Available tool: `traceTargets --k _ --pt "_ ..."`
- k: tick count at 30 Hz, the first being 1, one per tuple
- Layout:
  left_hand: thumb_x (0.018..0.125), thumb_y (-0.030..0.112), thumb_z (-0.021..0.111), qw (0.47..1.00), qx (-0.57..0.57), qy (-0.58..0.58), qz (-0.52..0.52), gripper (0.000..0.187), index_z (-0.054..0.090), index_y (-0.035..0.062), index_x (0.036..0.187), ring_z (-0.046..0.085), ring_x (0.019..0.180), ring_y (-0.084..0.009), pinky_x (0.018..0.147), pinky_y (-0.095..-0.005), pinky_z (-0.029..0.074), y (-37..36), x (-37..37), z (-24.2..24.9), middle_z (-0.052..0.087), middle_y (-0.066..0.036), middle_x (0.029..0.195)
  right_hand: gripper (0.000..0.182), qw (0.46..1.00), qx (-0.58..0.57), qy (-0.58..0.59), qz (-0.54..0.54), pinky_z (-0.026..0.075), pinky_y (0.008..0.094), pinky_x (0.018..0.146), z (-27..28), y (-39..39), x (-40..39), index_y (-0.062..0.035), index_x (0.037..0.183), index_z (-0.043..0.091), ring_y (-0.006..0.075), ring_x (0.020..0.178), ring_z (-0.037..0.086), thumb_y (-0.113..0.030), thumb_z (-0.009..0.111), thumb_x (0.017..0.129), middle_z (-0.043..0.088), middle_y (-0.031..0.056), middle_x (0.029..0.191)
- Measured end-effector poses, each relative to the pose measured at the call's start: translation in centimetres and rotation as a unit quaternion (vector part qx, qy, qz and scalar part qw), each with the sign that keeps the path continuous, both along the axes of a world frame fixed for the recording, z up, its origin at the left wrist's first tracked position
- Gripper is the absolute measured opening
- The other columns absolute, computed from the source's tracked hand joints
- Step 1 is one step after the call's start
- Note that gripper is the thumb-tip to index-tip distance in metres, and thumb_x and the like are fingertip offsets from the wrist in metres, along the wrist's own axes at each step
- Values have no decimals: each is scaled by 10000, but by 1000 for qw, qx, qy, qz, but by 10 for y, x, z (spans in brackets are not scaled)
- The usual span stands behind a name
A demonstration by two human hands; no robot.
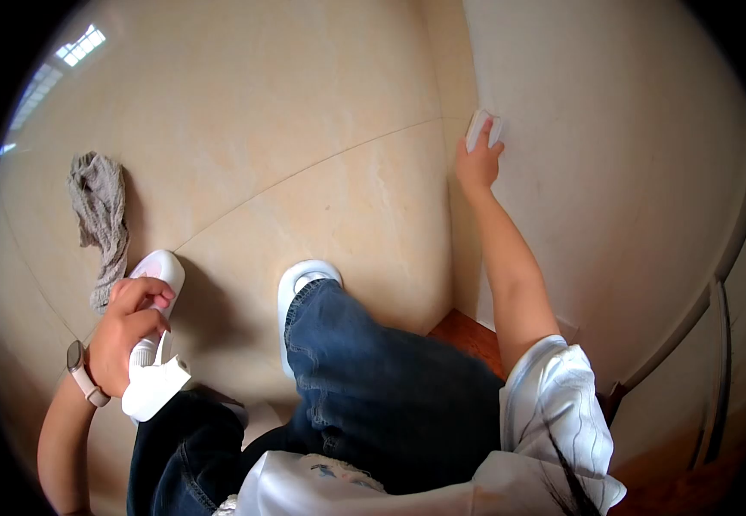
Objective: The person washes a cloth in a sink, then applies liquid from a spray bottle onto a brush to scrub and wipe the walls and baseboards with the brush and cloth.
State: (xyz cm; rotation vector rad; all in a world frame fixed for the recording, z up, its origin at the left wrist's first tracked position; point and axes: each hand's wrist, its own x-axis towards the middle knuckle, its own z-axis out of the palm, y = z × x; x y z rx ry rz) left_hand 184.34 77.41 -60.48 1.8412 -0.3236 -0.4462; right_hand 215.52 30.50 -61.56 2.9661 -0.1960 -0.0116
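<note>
At the lower left, my left hand [135, 331] is wrapped round a white spray bottle [156, 387], whose nozzle end points down toward my lap. A watch with a pale strap is on that wrist. My right hand [480, 163] is stretched out to the upper right, its fingers pressing a white block-like sponge [485, 131] against the white wall [597, 172], just above the wall's base. A crumpled grey cloth [102, 215] lies on the floor beyond my left hand.
Beige tiled floor [304, 112] with a thin joint line meets the wall along a beige skirting strip [466, 232]. My feet wear white slippers [285, 292]. A reddish-brown wooden surface [468, 335] shows beside my knee. A dark curved edge runs down the far right.
</note>
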Motion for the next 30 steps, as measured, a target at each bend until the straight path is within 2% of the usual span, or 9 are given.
traceTargets --k 2,7,9,13,18,21,25,29,30 --pt "520 272 691 1000 -11 -10 -12 313 541 63 699 463 903 -295 858 -389 323 0 1 -3 478 -147 1012 725 987 -68 -95 109 429 452 878 -16 1 30 -171 1391 239 401 1149 430 -336 587 777 283 290 1334" --pt "544 237 680 1000 1 12 -22 283 534 57 707 459 922 -303 857 -385 339 -6 2 -1 472 -149 1027 726 994 -68 24 85 431 442 884 25 82 104 -218 1393 230 395 1145 446 -436 541 774 312 289 1321" --pt "557 228 673 999 11 40 12 275 533 48 711 455 940 -308 871 -382 350 -6 1 4 464 -153 1049 705 993 -61 53 84 439 440 871 26 84 110 -227 1388 240 394 1115 464 -459 522 784 348 279 1286" --pt "556 203 673 998 10 63 22 271 535 44 727 453 959 -304 882 -375 357 -4 1 6 461 -156 1064 715 980 -121 -45 154 463 436 813 -9 6 68 -261 1402 198 356 1042 509 -364 543 783 371 238 1243" --pt "557 188 670 997 12 69 36 262 535 46 730 451 965 -297 885 -373 357 -3 -3 4 457 -154 1070 720 988 -75 99 88 475 430 785 15 -17 20 -257 1401 205 364 981 544 -358 551 778 375 251 1222" --pt "556 196 673 995 -5 91 34 270 531 45 729 447 971 -292 899 -374 356 -7 -4 0 447 -148 1080 704 978 -126 64 153 476 426 784 12 17 59 -252 1395 225 361 978 548 -354 547 777 390 248 1206" --pt "554 177 663 993 -11 111 38 255 525 42 721 445 996 -292 917 -374 355 -4 2 9 441 -141 1075 683 974 -125 98 162 471 430 810 7 73 111 -239 1388 241 367 1025 522 -375 535 787 383 262 1225" --pt "570 144 638 990 32 125 66 209 523 33 705 451 1011 -289 901 -363 367 -6 -2 4 448 -138 1057 695 972 -146 77 169 462 450 811 -8 78 139 -246 1394 216 367 1026 521 -451 502 795 417 241 1173" --pt "568 140 636 990 32 124 66 208 524 33 708 452 1015 -289 901 -360 367 -4 -4 5 448 -139 1058 697 972 -131 23 194 468 435 806 -18 67 128 -243 1397 213 364 1040 513 -425 515 795 397 249 1200"
